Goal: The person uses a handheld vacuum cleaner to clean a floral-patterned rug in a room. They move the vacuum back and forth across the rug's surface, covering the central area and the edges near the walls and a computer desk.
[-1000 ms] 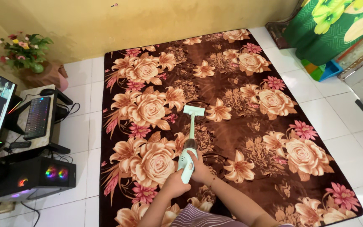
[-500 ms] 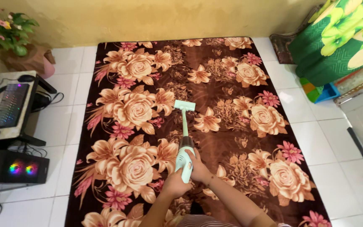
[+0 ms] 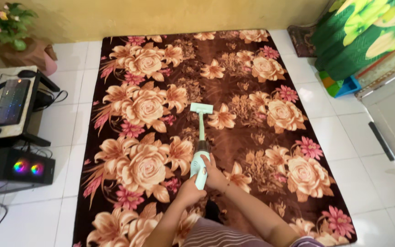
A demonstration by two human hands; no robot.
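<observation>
While you grip it: the handheld vacuum (image 3: 200, 151) sits between both your hands, low in the middle of the rug.
Vacuum shape: pale mint plastic, smooth; a rounded body, a dark band above it, a slim straight tube, and a flat rectangular nozzle (image 3: 201, 108) at the far end.
Nozzle position: it lies on the rug pile, well ahead of your fingers, pointing away from you toward the wall.
Right hand (image 3: 214, 174): your fingers are curled tight round the rear of the body, thumb lying on its top.
Left hand (image 3: 190, 191): your fingers are closed round the tail of the handle, just behind and touching the other hand.
Rug (image 3: 252, 137): plush, soft-looking pile, dark brown, with large peach roses, lilies and small pink flowers; it is rectangular.
Floor (image 3: 344, 137): glossy white square tiles round the rug.
Left side: a low desk with a keyboard (image 3: 11, 101) and mouse, and a dark computer case (image 3: 17, 167) with coloured lights.
Far corners: a potted flower plant (image 3: 5, 23) left, green floral fabric (image 3: 366, 32) right.
</observation>
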